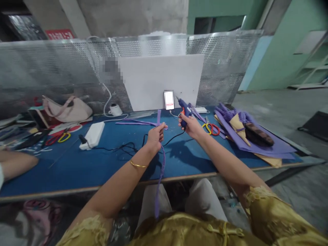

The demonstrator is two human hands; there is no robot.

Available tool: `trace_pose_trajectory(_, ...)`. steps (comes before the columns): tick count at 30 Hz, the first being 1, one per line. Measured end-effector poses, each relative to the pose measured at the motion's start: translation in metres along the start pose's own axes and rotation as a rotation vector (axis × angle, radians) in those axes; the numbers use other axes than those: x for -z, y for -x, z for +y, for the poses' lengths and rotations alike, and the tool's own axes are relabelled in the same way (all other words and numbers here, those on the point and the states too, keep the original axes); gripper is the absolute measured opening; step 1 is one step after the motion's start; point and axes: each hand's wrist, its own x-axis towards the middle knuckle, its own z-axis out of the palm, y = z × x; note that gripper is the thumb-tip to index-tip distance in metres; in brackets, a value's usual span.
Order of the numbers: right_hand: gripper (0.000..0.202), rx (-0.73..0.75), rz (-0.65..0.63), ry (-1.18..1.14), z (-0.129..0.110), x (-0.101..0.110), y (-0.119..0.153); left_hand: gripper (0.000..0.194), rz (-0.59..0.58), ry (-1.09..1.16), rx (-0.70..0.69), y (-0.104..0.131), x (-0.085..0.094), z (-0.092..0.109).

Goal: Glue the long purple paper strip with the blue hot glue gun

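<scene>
Purple paper strips (143, 122) are pinched in my left hand (156, 135) above the blue table. One strip stands up from the fingers, others stretch to the left, and a twisted length hangs down past the table's front edge. My right hand (189, 125) is wrapped round a dark blue glue gun (185, 106), whose nozzle points up and to the left. The gun is a little to the right of the strips, apart from them. Its black cord runs left across the table.
White power strip (94, 134) on the left, with a pink handbag (68, 108) behind. Lit phone (169, 100) against a white board. Scissors (212, 128) right of my right hand, then purple paper (258, 141) with a brown case. Another person's arm (19, 164) rests at far left.
</scene>
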Motion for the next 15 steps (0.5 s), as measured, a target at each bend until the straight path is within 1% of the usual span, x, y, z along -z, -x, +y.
trace_pose_trajectory(1,0.028,0.0,0.002,-0.003,0.003,0.002,-0.002,0.029,-0.001,0.006,0.013,-0.008,-0.001,-0.003)
trace_pose_trajectory(3,0.032,-0.012,-0.01,-0.015,0.01,0.005,-0.004,0.026,0.017,0.042,0.045,-0.02,0.003,-0.012)
trace_pose_trajectory(6,0.038,-0.113,-0.047,-0.06,0.019,0.01,-0.003,0.027,0.063,0.096,0.106,-0.029,0.016,-0.023)
trace_pose_trajectory(8,0.039,-0.13,-0.074,-0.07,0.023,0.012,0.001,0.029,0.036,0.136,0.165,-0.032,0.022,-0.026)
trace_pose_trajectory(12,0.043,-0.014,-0.109,-0.027,0.029,0.008,0.01,0.024,-0.003,0.201,0.103,-0.034,0.027,-0.024)
trace_pose_trajectory(15,0.042,0.06,-0.128,0.058,0.033,0.004,0.017,0.022,0.008,0.249,0.07,-0.033,0.028,-0.02)
